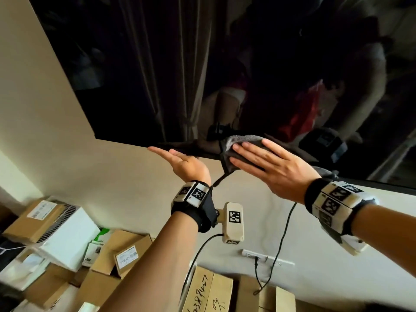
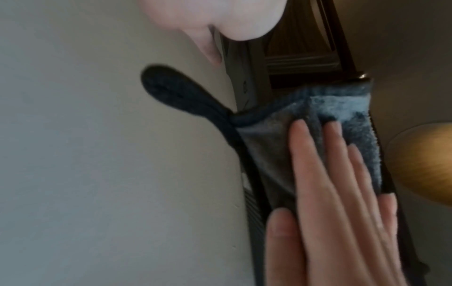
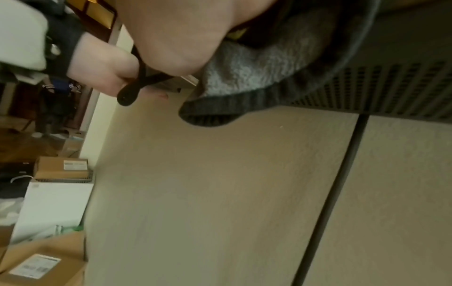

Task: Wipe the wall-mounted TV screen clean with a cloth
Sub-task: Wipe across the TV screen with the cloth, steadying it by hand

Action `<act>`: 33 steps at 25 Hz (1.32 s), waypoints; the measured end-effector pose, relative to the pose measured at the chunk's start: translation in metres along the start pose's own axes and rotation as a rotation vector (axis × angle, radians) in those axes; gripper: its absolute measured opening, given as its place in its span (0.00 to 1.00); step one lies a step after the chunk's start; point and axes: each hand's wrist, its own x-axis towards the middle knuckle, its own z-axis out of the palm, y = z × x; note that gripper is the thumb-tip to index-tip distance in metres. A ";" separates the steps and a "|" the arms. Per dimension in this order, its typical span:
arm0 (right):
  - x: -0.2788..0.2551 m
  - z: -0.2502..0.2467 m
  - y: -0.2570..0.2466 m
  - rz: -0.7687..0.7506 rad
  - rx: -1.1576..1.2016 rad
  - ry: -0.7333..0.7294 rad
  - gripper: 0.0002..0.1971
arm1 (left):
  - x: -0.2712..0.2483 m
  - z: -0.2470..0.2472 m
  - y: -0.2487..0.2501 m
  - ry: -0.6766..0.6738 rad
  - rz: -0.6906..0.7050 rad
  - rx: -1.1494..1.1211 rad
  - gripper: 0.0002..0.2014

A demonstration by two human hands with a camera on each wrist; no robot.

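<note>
The dark wall-mounted TV screen fills the upper head view. A grey cloth lies over its lower edge. My right hand presses flat on the cloth with straight fingers. My left hand is just left of it, fingers straight, against the TV's bottom edge and holding nothing. The cloth's dark hanging loop dangles by my left wrist. The left wrist view shows the right hand on the cloth. In the right wrist view the cloth bunches under my palm beside the TV's vented underside.
Several cardboard boxes and a white box are stacked on the floor below. A black cable hangs down the cream wall past a wall socket.
</note>
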 end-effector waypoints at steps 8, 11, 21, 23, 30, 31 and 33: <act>-0.081 0.001 0.030 0.014 -0.100 -0.031 0.39 | -0.038 0.018 -0.013 -0.001 -0.002 0.090 0.28; -0.056 0.007 0.019 -0.006 -0.059 -0.024 0.36 | -0.064 0.029 -0.012 0.010 0.018 0.106 0.28; -0.158 0.013 0.056 0.082 -0.065 -0.040 0.36 | -0.173 0.073 -0.032 0.007 -0.019 0.192 0.28; -0.166 0.016 0.068 0.079 -0.032 -0.038 0.34 | -0.196 0.085 -0.032 0.010 -0.030 0.199 0.28; -0.257 0.017 0.100 0.167 -0.065 -0.034 0.36 | -0.282 0.121 -0.050 -0.050 -0.062 0.071 0.29; -0.256 0.018 0.099 0.171 -0.047 -0.028 0.36 | -0.298 0.127 -0.050 -0.056 -0.079 0.062 0.28; -0.268 0.022 0.105 0.155 -0.024 -0.020 0.37 | -0.318 0.137 -0.053 -0.058 -0.089 0.074 0.28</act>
